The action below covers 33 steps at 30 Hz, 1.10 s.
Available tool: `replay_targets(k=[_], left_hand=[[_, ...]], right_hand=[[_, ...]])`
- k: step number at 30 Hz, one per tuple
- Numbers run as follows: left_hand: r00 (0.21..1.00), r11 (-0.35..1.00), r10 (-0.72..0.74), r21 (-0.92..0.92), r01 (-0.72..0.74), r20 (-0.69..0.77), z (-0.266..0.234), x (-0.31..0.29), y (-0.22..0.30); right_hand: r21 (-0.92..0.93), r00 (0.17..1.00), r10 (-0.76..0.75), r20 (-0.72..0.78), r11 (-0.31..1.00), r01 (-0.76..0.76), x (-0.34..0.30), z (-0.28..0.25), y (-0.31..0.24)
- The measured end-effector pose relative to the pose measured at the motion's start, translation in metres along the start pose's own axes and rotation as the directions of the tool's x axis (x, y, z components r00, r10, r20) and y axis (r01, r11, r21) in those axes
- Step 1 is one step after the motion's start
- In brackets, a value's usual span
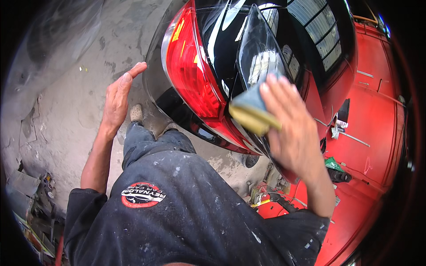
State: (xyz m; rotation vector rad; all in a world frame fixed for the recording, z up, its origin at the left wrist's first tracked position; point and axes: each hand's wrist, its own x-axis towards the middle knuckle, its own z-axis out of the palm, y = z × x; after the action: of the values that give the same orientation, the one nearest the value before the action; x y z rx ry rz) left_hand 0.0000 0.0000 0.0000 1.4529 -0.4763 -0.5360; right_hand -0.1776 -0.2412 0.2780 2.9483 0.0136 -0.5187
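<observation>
My right hand (290,126), smeared by motion, holds a folded pad (255,108) that is grey-blue on one face and yellow on the other. Blur hides exactly what the pad is made of. It is at the lower end of a smoky, pointed panel (262,48) on a glossy black car (306,26), though contact cannot be made out. Left of the pad is the car's red tail light (188,66). Empty, with its fingers stretched out, my left hand (119,99) hovers beside the car's rounded corner, left of the light.
A large red surface (375,119) with small items on it spreads along the right. A green bag (333,164) and assorted clutter (266,195) lie below the car. Grey concrete floor (71,111) stretches left, with scrap (33,190) at lower left.
</observation>
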Motion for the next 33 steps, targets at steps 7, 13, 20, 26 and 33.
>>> replay_targets(k=[7, 13, 20, 26, 33], left_hand=[[0.974, 0.977, 0.214, -0.030, -0.213, 0.078, 0.048, -0.003, 0.051], [0.840, 0.868, 0.475, 0.020, -0.497, 0.263, 0.066, 0.039, 0.079], [0.891, 0.909, 0.416, -0.057, -0.413, 0.180, 0.074, 0.041, 0.065], [0.864, 0.883, 0.467, -0.047, -0.467, 0.187, 0.075, 0.050, 0.077], [0.846, 0.872, 0.484, -0.040, -0.489, 0.224, 0.095, 0.054, 0.079]], right_hand=[[0.051, 1.000, -0.005, -0.003, 0.999, 0.005, -0.026, -0.011, 0.000], [0.138, 0.974, 0.041, -0.222, 0.990, -0.010, -0.003, -0.001, 0.025], [0.042, 0.995, 0.102, 0.005, 0.994, -0.102, -0.052, -0.003, -0.031], [0.052, 0.999, 0.024, -0.042, 0.998, -0.022, -0.031, -0.003, -0.030], [0.049, 0.985, 0.020, -0.172, 0.999, -0.011, 0.013, 0.007, -0.007]])
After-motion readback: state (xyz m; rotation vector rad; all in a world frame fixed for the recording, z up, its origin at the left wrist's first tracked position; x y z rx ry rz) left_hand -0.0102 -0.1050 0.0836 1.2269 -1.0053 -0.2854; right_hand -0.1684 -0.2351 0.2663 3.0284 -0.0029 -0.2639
